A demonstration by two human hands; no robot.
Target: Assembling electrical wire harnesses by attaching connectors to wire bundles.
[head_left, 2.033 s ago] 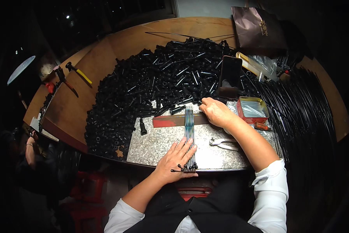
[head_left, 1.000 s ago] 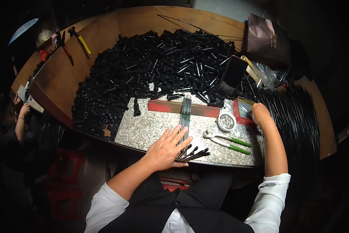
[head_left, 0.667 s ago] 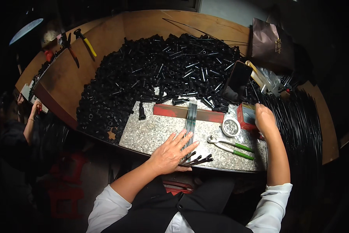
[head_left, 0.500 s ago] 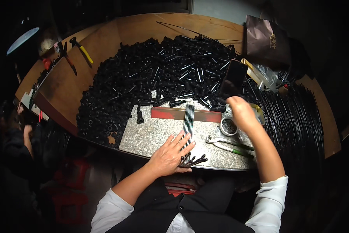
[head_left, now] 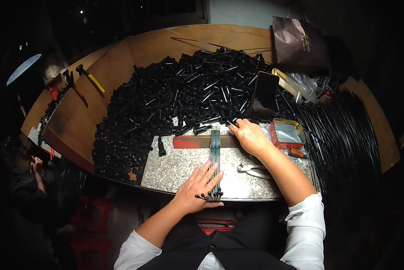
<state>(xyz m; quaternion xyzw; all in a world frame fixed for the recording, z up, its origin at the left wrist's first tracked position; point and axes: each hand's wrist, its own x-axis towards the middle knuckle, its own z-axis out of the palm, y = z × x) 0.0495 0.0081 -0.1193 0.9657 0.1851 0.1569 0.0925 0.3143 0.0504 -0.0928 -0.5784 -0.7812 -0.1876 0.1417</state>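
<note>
Okay, head view: looking down at a speckled grey surface (head_left: 179, 164).
Thin rods (head_left: 215, 153): side by side, running from near edge toward far edge, across a red-and-brown bar (head_left: 188, 142); probably laid over it to lift the far ends.
Left hand (head_left: 198, 185): flat, open, spread over the near half of the rods, not clenched; likely pressing to stop rolling.
Black bead tips (head_left: 215, 196): bunched at near edge, next to the left thumb.
Right hand (head_left: 251, 137): curled over the bar's right end, near the rods' far ends; cannot tell if gripping or just touching.
Pincers (head_left: 253, 170): lying right of the rods, partly under the forearm; seemingly parked within reach.
Red tin (head_left: 287, 145): at far right corner, full of pale sticks (head_left: 286, 132), likely corralled for easy picking.
Black parts heap (head_left: 166, 99): banked along far edge, apparently leaving working room.
</note>
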